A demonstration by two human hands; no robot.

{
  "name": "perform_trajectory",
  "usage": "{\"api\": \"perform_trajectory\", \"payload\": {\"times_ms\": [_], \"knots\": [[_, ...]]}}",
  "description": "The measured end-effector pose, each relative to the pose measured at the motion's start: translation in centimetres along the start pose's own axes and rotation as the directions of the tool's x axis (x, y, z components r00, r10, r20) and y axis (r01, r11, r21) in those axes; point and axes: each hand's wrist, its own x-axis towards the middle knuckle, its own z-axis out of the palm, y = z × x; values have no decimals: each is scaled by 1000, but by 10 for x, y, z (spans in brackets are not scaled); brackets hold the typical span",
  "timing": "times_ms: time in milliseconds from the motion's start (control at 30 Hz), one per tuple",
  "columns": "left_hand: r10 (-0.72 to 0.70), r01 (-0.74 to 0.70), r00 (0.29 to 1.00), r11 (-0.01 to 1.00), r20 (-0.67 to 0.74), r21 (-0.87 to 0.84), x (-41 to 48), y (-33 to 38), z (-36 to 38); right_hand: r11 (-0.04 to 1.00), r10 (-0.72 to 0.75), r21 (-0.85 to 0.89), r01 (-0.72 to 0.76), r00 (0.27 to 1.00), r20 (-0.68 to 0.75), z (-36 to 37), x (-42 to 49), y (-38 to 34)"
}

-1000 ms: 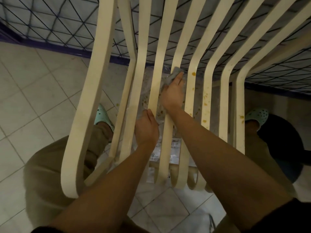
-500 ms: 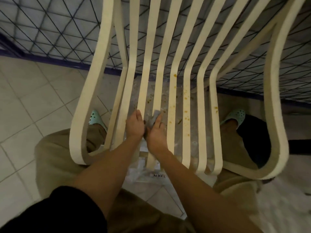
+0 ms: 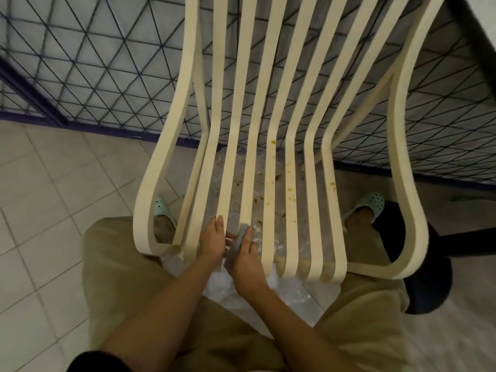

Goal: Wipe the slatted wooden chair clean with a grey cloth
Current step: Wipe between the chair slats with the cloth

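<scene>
Head view: a cream slatted wooden chair [image 3: 292,108] stands in the middle, its seat slats running from the near edge away to the far backrest. The grey cloth [image 3: 238,241] is at the near end of the third slat from the left, upright in the gap between the two hands. The right hand [image 3: 248,260] holds it against that slat's left edge. Its fingers [image 3: 249,233] lie slightly spread over the top of the slat, and the thumb is hidden under the cloth. The left hand [image 3: 213,238] rests on the slat just to the left, fingers pressed together and pointing away along the wood.

Orange-brown spots [image 3: 290,167] dot the slats on the right. A clear plastic sheet [image 3: 292,299] lies on the tiled floor [image 3: 40,189] under the seat, flecked with brown crumbs. Any print on it is too blurred to read.

Khaki trousers [image 3: 120,264] and two pale green clogs [image 3: 371,202] flank the chair. A dark wire mesh [image 3: 107,63] stands behind it.
</scene>
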Motion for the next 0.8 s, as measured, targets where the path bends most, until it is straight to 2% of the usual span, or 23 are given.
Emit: {"api": "perform_trajectory", "payload": {"times_ms": [67, 167, 300, 400, 567, 667, 800], "knots": [[-27, 28, 999, 999, 35, -32, 0, 2, 0, 1000, -1, -23, 1, 1000, 1, -2, 0, -2], [-71, 76, 995, 995, 70, -68, 5, 9, -2, 987, -34, -157, 33, 999, -3, 0, 4, -2], [41, -46, 997, 995, 58, 84, 16, 19, -3, 967, -70, -246, 66, 998, -9, 6, 9, -2], [77, -86, 994, 989, 79, 119, 28, 26, -1, 950, -113, -296, 99, 993, -32, 9, 16, -4], [171, -185, 982, 962, 83, 202, 48, 38, 4, 987, -43, -160, 31, 996, -73, -1, 39, -10], [234, -248, 969, 935, 85, 255, 63, 50, 7, 989, -17, -148, 1, 995, -100, -7, 57, -15], [212, -237, 970, 933, 118, 270, 94, 70, 11, 987, 4, -157, -25, 991, -134, -11, 76, -15]]}}
